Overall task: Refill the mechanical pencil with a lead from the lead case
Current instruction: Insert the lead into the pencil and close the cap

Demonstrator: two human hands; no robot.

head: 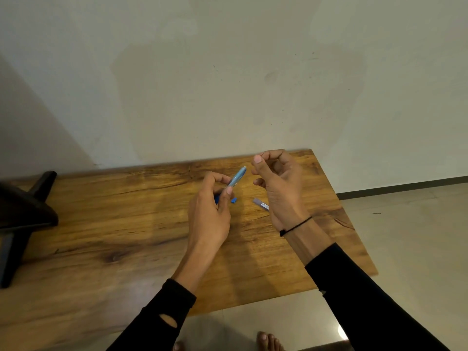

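Visibly, one pencil (235, 179) in left hand (210, 211), one lead case (260, 203) on table (101, 224).

Single view only, head-worn, wide-angle. Looks forward and steeply down from above the near edge of a wooden table (106, 224). Faces a pale wall (228, 72) filling the upper half, 12 o'clock. Close range: left hand (210, 211) and right hand (281, 188) near frame centre, forearms entering from 5 and 7 o'clock. Bare toes (268, 342) at 6 o'clock, so nearly vertical at the bottom edge. Floor (410, 236) visible at 3 o'clock. Straight edges bowed toward the margins. No second view, so no overlap to record.
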